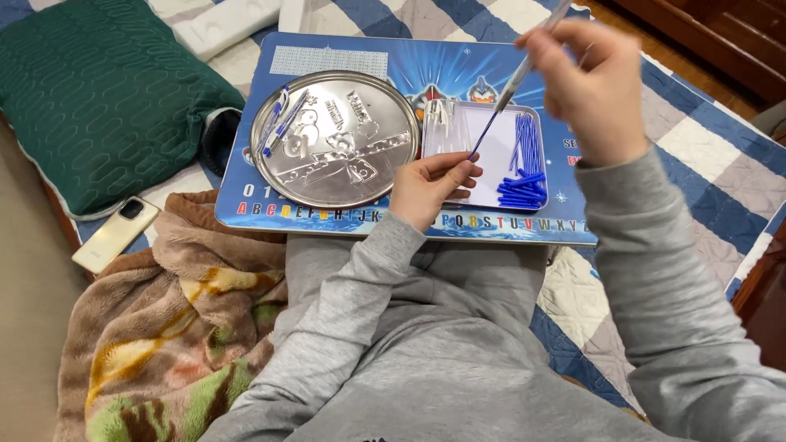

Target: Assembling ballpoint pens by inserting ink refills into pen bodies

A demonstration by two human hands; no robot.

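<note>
at far left a green pillow [98, 90] and a phone [115, 233] lie on the bed. the round metal tray [334, 137] holds a few pens. at centre the left hand [432, 190] pinches the blue refill [489, 133] by its lower tip. at upper right the right hand [591, 82] pinches the clear pen barrel [524, 69], refill entering its lower end above the white tray [491, 176].

1. A bed with a blue, grey and white checked quilt [704, 139] fills the scene.
2. A green quilted pillow [98, 90] lies at the left.
3. Dark wooden furniture [696, 33] stands at the upper right.
</note>
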